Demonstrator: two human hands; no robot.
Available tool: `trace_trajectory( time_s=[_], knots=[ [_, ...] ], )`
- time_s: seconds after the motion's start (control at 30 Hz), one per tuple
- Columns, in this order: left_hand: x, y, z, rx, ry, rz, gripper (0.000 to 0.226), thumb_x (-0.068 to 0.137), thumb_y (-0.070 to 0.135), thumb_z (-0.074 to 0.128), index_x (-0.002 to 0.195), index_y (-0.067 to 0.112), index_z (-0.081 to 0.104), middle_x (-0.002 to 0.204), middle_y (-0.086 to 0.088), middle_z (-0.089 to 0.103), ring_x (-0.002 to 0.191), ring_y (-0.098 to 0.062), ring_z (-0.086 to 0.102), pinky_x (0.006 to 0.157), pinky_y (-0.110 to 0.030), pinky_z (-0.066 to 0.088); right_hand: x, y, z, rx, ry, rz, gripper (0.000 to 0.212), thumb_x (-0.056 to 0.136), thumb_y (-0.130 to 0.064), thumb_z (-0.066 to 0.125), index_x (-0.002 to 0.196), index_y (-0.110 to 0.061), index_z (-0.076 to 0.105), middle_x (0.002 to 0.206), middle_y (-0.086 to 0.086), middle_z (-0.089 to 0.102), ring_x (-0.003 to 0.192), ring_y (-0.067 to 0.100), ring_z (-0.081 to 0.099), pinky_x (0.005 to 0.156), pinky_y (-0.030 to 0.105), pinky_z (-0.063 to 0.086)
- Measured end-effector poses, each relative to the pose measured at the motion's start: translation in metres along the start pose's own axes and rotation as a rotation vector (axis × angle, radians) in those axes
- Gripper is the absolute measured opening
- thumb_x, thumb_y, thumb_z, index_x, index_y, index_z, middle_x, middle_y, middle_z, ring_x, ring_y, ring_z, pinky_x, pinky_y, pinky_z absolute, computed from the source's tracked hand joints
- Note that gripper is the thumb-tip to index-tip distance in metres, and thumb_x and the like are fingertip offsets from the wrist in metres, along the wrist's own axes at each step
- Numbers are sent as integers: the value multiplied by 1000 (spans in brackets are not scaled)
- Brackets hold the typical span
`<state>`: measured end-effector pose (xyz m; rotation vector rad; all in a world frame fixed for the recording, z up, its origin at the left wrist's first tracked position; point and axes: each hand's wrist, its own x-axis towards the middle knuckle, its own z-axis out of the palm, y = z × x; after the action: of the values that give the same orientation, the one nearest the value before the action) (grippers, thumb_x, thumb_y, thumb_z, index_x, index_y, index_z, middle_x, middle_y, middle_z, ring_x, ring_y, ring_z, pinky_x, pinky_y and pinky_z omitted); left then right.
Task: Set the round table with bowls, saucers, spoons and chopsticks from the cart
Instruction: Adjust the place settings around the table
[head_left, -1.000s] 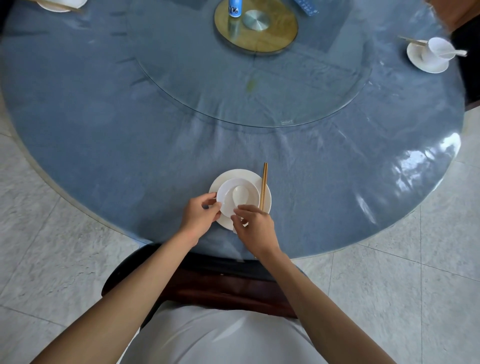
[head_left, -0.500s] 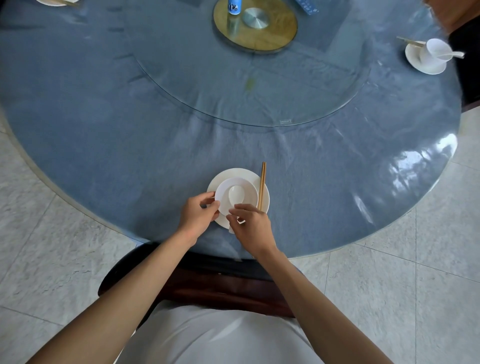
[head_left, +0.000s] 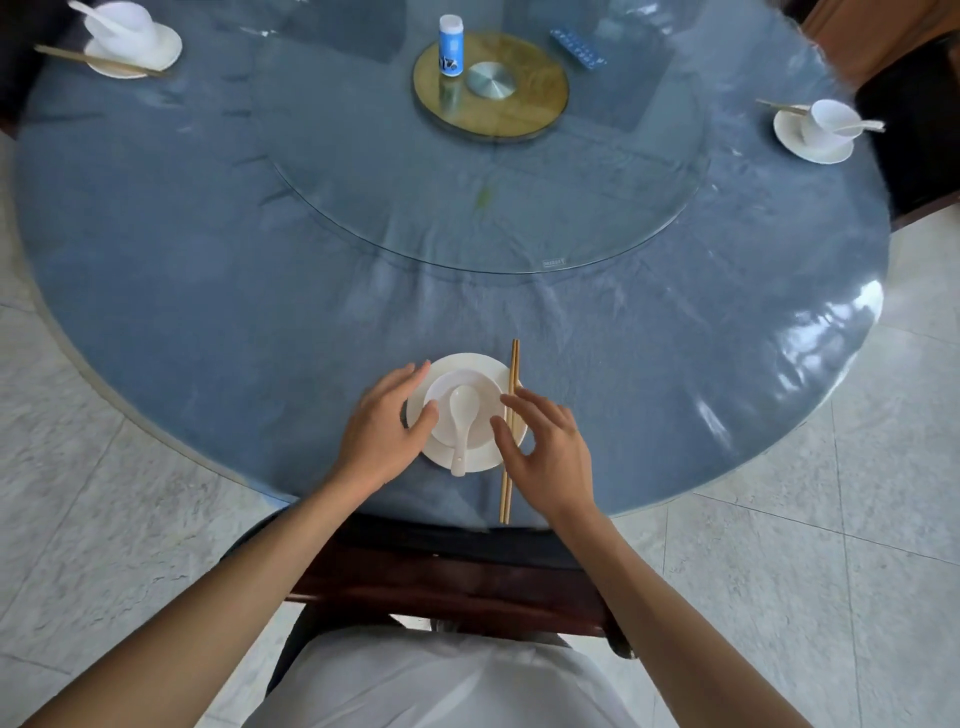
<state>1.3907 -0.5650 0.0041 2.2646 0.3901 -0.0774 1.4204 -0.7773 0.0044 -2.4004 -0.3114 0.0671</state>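
A white saucer (head_left: 470, 365) lies near the table's front edge with a white bowl (head_left: 483, 387) on it. A white spoon (head_left: 462, 415) rests in the bowl, its handle pointing toward me over the saucer's rim. A pair of wooden chopsticks (head_left: 513, 369) lies along the saucer's right side. My left hand (head_left: 382, 431) is spread at the saucer's left edge, fingers relaxed and holding nothing. My right hand (head_left: 548, 447) hovers at the right edge over the chopsticks, fingers loose, gripping nothing.
The round table (head_left: 208, 291) has a blue cloth under clear plastic and a glass turntable (head_left: 519, 208) with a blue-white bottle (head_left: 450, 45). Other place settings stand at far left (head_left: 132, 47) and far right (head_left: 821, 130). A dark wooden chair (head_left: 447, 582) is in front of me.
Both hands have let go of the bowl and spoon and spread apart to the saucer's sides. The spoon now lies in the bowl.
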Motion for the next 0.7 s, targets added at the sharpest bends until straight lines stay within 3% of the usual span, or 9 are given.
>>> trace_trajectory(
  time_s=[0.13, 0.27, 0.33, 0.47, 0.7],
  knots=[
    [-14, 24, -24, 291, -153, 236, 67, 100, 39, 61, 160, 35, 33, 172, 5, 20, 158, -26, 16, 124, -45, 26, 0, 0, -35, -45, 21, -62, 43, 97, -42, 69, 134, -20, 69, 149, 4, 59, 141, 27, 49, 107, 46, 49],
    [-28, 51, -48, 425, -206, 398, 73, 99, 56, 49, 163, 38, 20, 173, 13, 4, 161, -21, -9, 128, -46, 16, -18, -5, -77, -104, 115, -105, 53, 95, -45, 70, 140, -18, 64, 157, 10, 50, 147, 32, 42, 114, 52, 42],
    [-34, 67, -59, 449, -185, 482, 78, 94, 64, 38, 164, 35, 20, 173, 14, 3, 160, -21, -13, 128, -44, 13, -30, -11, -100, -135, 178, -120, 57, 95, -47, 69, 145, -20, 59, 162, 9, 42, 150, 32, 39, 118, 49, 39],
    [-45, 106, -78, 470, -146, 661, 75, 98, 59, 46, 164, 34, 19, 172, 15, 2, 160, -24, -13, 129, -49, 13, -55, -34, -151, -246, 313, -147, 61, 97, -45, 68, 150, -21, 52, 166, 10, 34, 153, 33, 32, 119, 48, 34],
    [-86, 172, -96, 433, -35, 864, 75, 95, 60, 41, 163, 40, 18, 173, 16, 0, 161, -26, -13, 128, -52, 15, -111, -64, -231, -439, 503, -156, 62, 100, -49, 62, 155, -25, 46, 168, 7, 32, 155, 31, 27, 120, 48, 31]
  ],
)
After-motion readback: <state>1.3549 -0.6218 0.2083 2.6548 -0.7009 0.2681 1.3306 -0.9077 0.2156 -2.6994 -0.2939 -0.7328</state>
